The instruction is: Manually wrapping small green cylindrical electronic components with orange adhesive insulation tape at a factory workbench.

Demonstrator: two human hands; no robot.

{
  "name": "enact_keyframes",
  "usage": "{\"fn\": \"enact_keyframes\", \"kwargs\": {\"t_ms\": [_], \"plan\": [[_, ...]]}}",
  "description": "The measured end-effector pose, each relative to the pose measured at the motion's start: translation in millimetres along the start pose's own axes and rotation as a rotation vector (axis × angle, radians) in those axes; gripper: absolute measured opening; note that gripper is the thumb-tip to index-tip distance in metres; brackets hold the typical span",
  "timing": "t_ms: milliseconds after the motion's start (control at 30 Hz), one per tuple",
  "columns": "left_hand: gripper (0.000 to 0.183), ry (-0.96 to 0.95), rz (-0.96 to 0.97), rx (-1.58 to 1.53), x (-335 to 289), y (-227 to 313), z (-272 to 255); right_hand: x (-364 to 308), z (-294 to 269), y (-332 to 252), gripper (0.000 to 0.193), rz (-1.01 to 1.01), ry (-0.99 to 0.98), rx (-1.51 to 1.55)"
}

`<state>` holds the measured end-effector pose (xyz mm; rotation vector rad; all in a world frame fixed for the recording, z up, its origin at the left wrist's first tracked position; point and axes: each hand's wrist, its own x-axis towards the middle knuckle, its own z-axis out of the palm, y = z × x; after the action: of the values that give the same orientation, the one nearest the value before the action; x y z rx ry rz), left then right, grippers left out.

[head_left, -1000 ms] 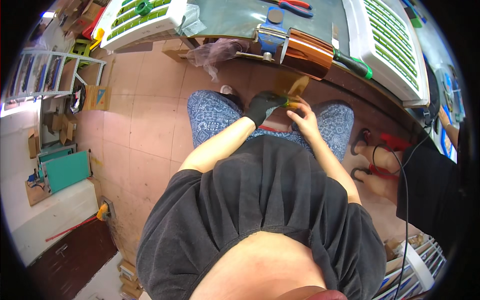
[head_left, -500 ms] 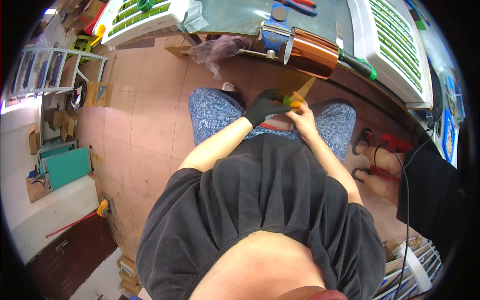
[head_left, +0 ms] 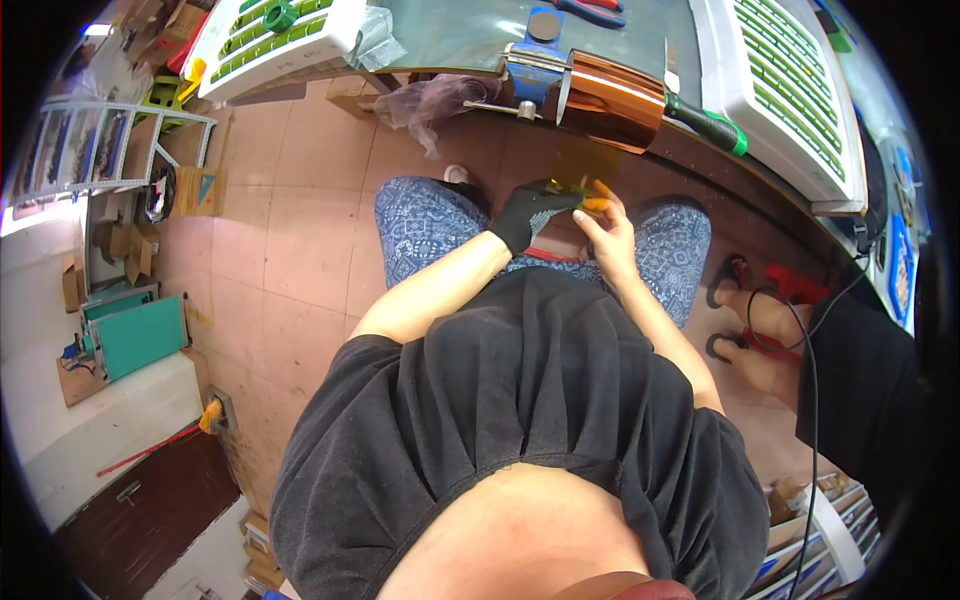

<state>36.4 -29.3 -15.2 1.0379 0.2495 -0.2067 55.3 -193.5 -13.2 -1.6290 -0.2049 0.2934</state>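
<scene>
My left hand (head_left: 528, 214), in a dark glove with a grey patterned palm, is closed on a small green piece (head_left: 582, 192) above my lap. My right hand (head_left: 612, 236) is bare apart from orange covers on some fingertips. Its thumb and fingers curl round the other end of the green piece. A strip of see-through amber film (head_left: 588, 160) shows just beyond the hands; whether it touches the green piece I cannot tell. Farther off, a wide roll of amber film (head_left: 612, 100) sits sideways at the bench edge, beside a blue vise (head_left: 533, 72).
A green-and-black handled tool (head_left: 708, 126) lies right of the roll. White trays (head_left: 735, 150) of green rods stand at both bench ends, with red-and-blue pliers (head_left: 592, 12) between. Clear plastic (head_left: 430, 105) hangs off the edge. Another person's legs (head_left: 765, 340) are at right, near a black cable (head_left: 815, 430).
My right fingers have spread slightly and shifted around the green piece. My left hand has turned a little, showing more of its grey palm. The bench things appear slightly shifted as the view moved.
</scene>
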Motion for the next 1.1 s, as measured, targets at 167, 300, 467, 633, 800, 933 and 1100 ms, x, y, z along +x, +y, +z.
{"fn": "enact_keyframes", "kwargs": {"t_ms": [167, 300, 467, 633, 800, 933, 1100], "plan": [[0.033, -0.002, 0.008, 0.015, -9, 1, -3, -3, 2, 0, 0.032, 0.232, -0.021, 0.331], [0.045, -0.027, 0.034, 0.35, -2, 4, -14, -2, 2, -5, 0.037, 0.15, -0.065, 0.245], [0.046, -0.033, 0.1, 0.279, 5, 8, -5, -2, 4, -12, 0.039, 0.128, -0.019, 0.188], [0.046, -0.068, 0.115, 0.121, 9, 4, -9, 0, 0, -11, 0.039, 0.047, -0.045, 0.072], [0.051, -0.014, 0.139, 0.49, 2, 23, -4, 2, -42, -13, 0.016, -0.091, 0.035, -0.164], [0.06, -0.122, 0.23, 0.761, -5, 30, -27, 26, -64, -81, 0.015, -0.598, 0.215, -0.682], [0.06, -0.228, 0.209, 0.725, -12, 34, -26, 69, -52, -122, 0.042, -0.562, 0.252, -1.11]]}}
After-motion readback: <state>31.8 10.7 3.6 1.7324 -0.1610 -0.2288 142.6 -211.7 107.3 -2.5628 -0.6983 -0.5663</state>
